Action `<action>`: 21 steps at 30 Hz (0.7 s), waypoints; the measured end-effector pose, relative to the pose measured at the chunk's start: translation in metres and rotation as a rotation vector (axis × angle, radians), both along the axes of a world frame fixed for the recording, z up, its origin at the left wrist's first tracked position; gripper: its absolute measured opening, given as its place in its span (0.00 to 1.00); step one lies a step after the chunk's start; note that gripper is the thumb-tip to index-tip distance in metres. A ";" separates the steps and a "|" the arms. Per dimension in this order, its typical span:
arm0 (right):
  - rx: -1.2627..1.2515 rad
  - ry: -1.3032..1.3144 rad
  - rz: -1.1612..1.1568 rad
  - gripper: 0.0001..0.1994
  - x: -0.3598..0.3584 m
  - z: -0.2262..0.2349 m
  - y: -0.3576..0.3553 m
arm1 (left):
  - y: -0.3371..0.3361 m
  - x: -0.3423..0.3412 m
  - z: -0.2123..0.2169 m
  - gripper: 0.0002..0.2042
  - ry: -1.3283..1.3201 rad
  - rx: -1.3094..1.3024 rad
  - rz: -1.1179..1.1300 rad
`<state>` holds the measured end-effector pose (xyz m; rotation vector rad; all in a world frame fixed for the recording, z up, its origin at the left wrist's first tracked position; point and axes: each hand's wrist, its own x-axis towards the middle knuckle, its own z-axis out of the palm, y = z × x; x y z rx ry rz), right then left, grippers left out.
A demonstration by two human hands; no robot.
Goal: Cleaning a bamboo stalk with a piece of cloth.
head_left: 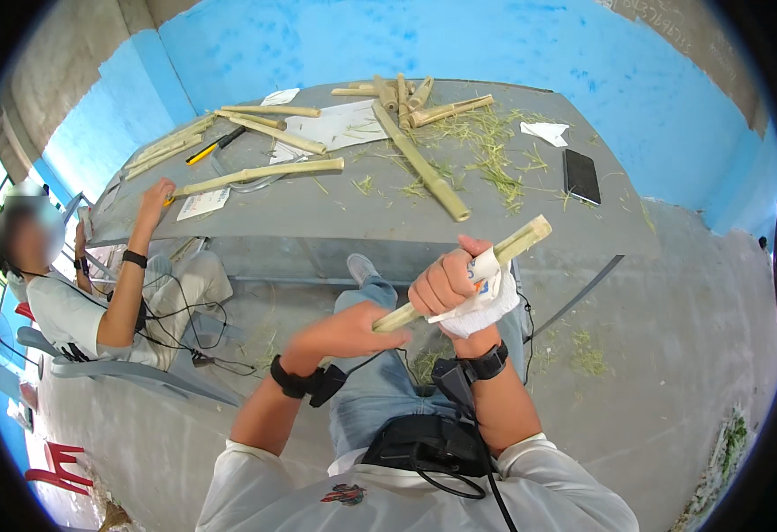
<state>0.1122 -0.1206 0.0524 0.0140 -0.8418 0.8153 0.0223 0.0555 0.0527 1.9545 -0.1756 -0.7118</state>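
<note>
Fingers of both hands curl tight around a pale green bamboo stick (pixel 468 273), slanting up rightward above the lap, before the tabletop (pixel 335 217). Left hand (pixel 348 330) grips its lower end; bandaged right hand (pixel 455 285) clenches mid-shaft.

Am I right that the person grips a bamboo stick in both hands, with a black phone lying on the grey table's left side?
Not quite. In the head view the black phone lies on the right side of the grey table. Both the left hand and right hand do grip the bamboo stick.
</note>
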 end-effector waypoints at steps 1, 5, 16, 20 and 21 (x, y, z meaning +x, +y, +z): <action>0.047 0.054 -0.084 0.26 0.004 -0.009 0.006 | -0.004 0.001 -0.011 0.15 -0.309 0.120 0.130; -0.025 0.547 -0.450 0.25 -0.003 -0.012 0.012 | -0.033 0.006 -0.028 0.12 -0.933 0.680 0.558; -0.004 -0.007 -0.188 0.28 -0.030 0.021 -0.025 | 0.001 -0.012 0.011 0.16 -0.156 0.199 -0.086; 0.043 -0.088 -0.161 0.28 -0.018 0.032 -0.024 | -0.009 -0.023 0.017 0.14 -0.468 0.259 0.031; 0.095 -0.066 -0.269 0.26 -0.013 0.025 -0.020 | -0.015 -0.021 0.017 0.14 -0.468 0.261 0.026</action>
